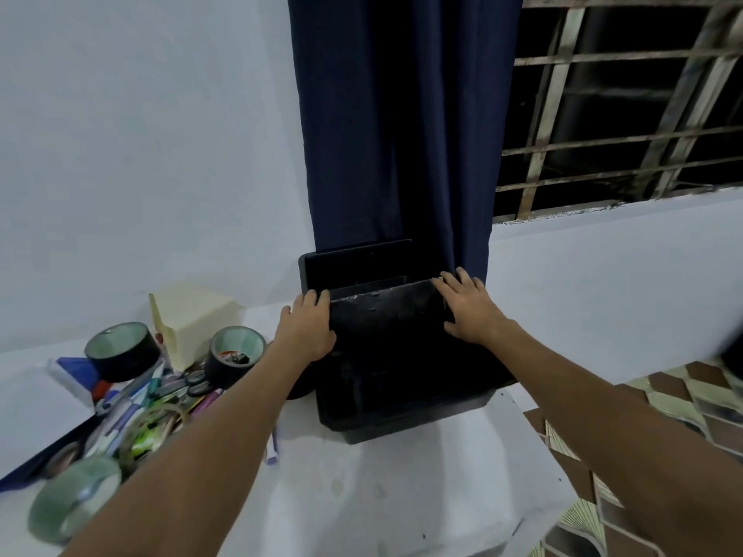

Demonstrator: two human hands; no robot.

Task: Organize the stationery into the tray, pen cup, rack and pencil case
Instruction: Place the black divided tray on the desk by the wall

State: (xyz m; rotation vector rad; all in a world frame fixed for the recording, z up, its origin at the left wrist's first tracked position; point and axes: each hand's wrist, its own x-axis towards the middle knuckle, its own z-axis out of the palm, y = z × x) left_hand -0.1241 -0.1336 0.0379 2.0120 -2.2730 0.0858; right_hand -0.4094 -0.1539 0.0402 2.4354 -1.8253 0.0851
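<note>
A black stepped rack (386, 355) stands on the white table, its back against a dark blue curtain. My left hand (307, 329) rests on the rack's left side with its fingertips over the front divider's top edge. My right hand (468, 307) lies on the right side, fingers spread over the same edge. To the left lies a heap of pens and markers (132, 404) with scissors (189, 381), black tape rolls (120, 349) (235, 355), a clear tape roll (150, 430) and a greenish tape roll (70, 500).
A cream block of notes (193, 321) stands behind the tape rolls. White paper (36, 404) lies at the far left. The table's right edge (534, 440) drops to a tiled floor (663, 396). A barred window (627, 106) sits above a white ledge.
</note>
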